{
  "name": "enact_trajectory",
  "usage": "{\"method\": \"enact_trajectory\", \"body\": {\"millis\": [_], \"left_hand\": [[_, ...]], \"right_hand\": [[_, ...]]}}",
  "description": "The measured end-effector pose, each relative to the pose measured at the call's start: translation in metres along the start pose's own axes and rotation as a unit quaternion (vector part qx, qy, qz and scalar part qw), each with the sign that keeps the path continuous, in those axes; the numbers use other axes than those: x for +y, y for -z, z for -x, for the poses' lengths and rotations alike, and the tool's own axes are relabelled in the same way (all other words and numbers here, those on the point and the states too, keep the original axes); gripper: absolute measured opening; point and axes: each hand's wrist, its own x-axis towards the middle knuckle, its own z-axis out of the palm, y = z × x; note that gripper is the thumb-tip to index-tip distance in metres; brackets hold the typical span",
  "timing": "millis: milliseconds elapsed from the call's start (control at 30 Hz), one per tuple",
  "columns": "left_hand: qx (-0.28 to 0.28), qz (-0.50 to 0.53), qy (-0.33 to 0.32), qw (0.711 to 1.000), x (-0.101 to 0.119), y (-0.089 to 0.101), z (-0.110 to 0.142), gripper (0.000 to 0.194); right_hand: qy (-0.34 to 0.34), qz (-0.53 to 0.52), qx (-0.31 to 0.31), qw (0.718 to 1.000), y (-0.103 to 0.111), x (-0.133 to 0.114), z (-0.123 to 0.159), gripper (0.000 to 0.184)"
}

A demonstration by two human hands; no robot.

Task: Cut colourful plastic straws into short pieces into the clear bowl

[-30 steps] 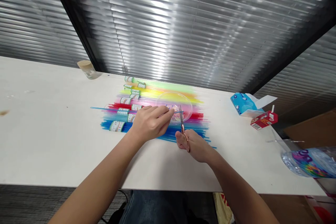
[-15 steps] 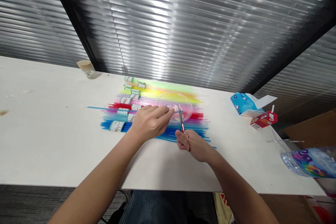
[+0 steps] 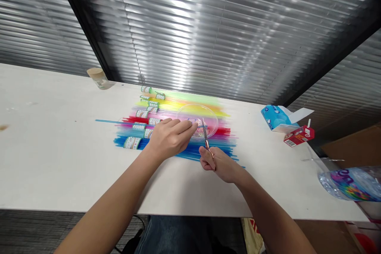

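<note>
My left hand (image 3: pixel 172 138) is closed on a thin blue plastic straw (image 3: pixel 108 121), which sticks out far to the left and a little way past the fingertips on the right. My right hand (image 3: pixel 218 162) holds scissors (image 3: pixel 206 139) with rose-gold handles, thumb and fingers at the loops. Their blades point away from me, at the right end of the straw. Beneath lies a round clear plastic bowl (image 3: pixel 214 133) with small bits in it. Bundles of coloured straws (image 3: pixel 220 131) with patterned paper bands (image 3: pixel 132 143) spread out under both hands.
A jar with a wooden lid (image 3: pixel 99 78) stands at the back left of the white table (image 3: pixel 53 147). To the right are an opened blue box (image 3: pixel 276 118), a red drink carton (image 3: pixel 299 136) and a plastic bottle (image 3: pixel 349 183) lying down. Blinds (image 3: pixel 178 27) rise behind the table.
The left end of the blue straw reaches slightly farther left. Both hands and the scissors stay nearly in place.
</note>
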Motion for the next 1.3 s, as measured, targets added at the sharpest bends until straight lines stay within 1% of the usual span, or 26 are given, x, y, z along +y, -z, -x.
{"method": "enact_trajectory", "body": {"millis": [300, 500, 667, 800, 900, 1033, 1200, 1300], "left_hand": [[0.004, -0.025, -0.003, 1.000, 0.000, -0.002, -0.001, 0.016], [0.019, -0.031, 0.039, 0.999, -0.001, -0.001, -0.002, 0.015], [0.017, -0.030, 0.072, 0.997, -0.003, 0.000, 0.001, 0.016], [-0.001, -0.031, 0.091, 0.995, -0.006, 0.001, 0.003, 0.017], [-0.016, -0.043, 0.081, 0.996, -0.010, 0.001, 0.005, 0.017], [-0.024, -0.066, 0.061, 0.996, -0.014, 0.000, 0.007, 0.013], [-0.010, -0.078, 0.042, 0.996, -0.018, 0.000, 0.011, 0.017], [-0.003, -0.077, 0.040, 0.996, -0.020, -0.002, 0.016, 0.019]], "right_hand": [[-0.007, -0.010, -0.004, 1.000, 0.000, 0.000, 0.000, 0.068], [0.011, -0.022, -0.001, 1.000, 0.000, 0.003, -0.003, 0.068], [0.034, -0.022, 0.000, 0.999, 0.002, 0.004, -0.005, 0.067], [0.037, -0.018, 0.000, 0.999, 0.004, 0.004, -0.007, 0.067], [0.029, -0.032, -0.001, 0.999, 0.006, 0.004, -0.009, 0.065], [0.043, -0.048, -0.013, 0.998, 0.008, 0.005, -0.010, 0.063], [0.049, -0.056, -0.025, 0.997, 0.007, 0.005, -0.011, 0.063], [0.032, -0.033, -0.023, 0.999, 0.009, 0.004, -0.009, 0.063]]}}
